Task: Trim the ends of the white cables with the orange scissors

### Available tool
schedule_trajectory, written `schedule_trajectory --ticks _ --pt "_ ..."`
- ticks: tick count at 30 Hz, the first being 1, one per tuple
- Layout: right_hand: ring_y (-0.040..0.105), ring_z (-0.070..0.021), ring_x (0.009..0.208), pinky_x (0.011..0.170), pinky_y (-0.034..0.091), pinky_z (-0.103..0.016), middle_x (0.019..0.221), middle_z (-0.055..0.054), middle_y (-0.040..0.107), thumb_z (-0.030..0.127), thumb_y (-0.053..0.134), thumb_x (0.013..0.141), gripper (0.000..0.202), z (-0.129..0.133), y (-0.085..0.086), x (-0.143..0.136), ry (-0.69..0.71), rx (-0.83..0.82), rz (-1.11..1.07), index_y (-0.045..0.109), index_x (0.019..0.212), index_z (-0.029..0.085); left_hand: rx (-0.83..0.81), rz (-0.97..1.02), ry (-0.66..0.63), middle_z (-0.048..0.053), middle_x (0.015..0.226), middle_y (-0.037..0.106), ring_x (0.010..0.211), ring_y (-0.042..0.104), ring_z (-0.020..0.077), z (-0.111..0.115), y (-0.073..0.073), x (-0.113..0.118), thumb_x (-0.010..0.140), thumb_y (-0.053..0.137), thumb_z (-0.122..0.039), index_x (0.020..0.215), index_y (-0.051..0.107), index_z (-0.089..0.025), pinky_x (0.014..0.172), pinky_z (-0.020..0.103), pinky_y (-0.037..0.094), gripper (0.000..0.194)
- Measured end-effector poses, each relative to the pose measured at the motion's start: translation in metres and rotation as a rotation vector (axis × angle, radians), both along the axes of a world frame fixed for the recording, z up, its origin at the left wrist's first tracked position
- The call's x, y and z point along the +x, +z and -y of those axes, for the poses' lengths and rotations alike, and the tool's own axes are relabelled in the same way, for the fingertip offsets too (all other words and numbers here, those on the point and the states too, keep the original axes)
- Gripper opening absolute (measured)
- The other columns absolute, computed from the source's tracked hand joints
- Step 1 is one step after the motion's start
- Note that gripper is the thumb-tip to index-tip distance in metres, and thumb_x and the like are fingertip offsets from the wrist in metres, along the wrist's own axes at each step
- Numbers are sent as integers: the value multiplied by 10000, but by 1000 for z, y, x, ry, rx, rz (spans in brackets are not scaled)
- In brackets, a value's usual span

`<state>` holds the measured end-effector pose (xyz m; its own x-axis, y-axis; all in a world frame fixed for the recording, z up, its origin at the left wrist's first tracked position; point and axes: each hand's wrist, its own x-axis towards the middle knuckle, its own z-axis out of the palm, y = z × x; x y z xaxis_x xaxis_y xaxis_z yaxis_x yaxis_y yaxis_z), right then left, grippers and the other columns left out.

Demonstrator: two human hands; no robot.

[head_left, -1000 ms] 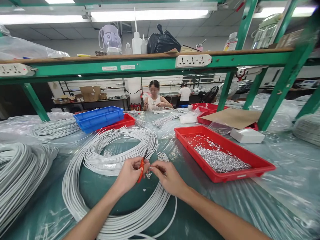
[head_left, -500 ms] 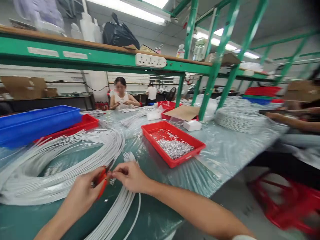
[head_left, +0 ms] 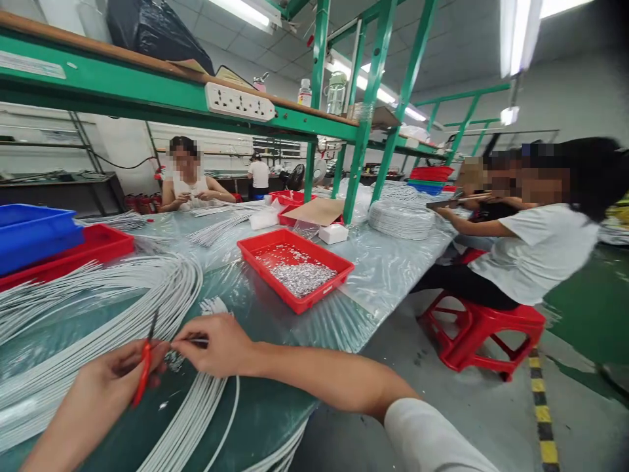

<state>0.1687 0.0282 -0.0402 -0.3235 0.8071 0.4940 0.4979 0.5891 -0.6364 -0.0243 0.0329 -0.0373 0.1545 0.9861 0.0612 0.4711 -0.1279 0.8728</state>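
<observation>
My left hand [head_left: 105,387] is closed around orange-handled scissors [head_left: 142,375], whose dark blade points up and away. My right hand [head_left: 219,344] pinches a thin white cable [head_left: 200,340] between thumb and fingertips. The fingertips of both hands nearly meet, and what lies right between them is too small to make out. Under my right wrist runs a bundle of white cables [head_left: 184,419], its cut ends [head_left: 215,305] showing beyond the hand. Small shiny bits [head_left: 174,360] lie on the table below the fingers. A large coil of white cables [head_left: 113,334] spreads behind my left hand.
A red tray [head_left: 295,305] of small metallic pieces stands ahead, near a white box [head_left: 333,234]. Blue bins [head_left: 34,236] and a red tray [head_left: 111,242] sit left. A green shelf frame [head_left: 147,88] crosses above. Co-workers sit across and at right, one on a red stool [head_left: 491,328].
The view has swung to the right, bringing the seated co-worker and stool into sight. In my left hand the scissors have turned, with the blade now more upright. My right hand keeps its pinch.
</observation>
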Motion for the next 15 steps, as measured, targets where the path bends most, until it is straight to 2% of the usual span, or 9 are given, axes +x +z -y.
schedule_trajectory --ticks 3,5,9,15 --pt "597 -110 640 604 410 -194 736 -1 702 222 595 871 144 4 2 0 47 44 -92 721 819 179 -30 96 -42 16 606 677 563 603 175 19 28 14 585 730 -645 759 708 -167 513 250 458 508" --pt "567 -110 604 577 394 -205 702 -4 684 213 584 872 161 6 3 -1 43 57 -128 715 787 174 -24 161 -64 25 588 647 538 570 148 25 39 22 601 746 -577 690 671 -143 511 238 442 449" --pt "529 -116 575 550 371 -225 668 -18 652 224 564 883 196 10 7 -2 14 99 -140 699 754 168 -41 274 -98 0 573 605 502 541 112 25 40 26 643 757 -414 676 609 -137 483 207 404 315" --pt "537 -121 573 539 391 -231 670 -22 658 265 563 892 205 15 12 -3 49 20 -255 692 766 168 -35 371 -141 -13 615 604 525 560 101 24 33 22 706 742 -324 776 614 -135 466 182 388 238"
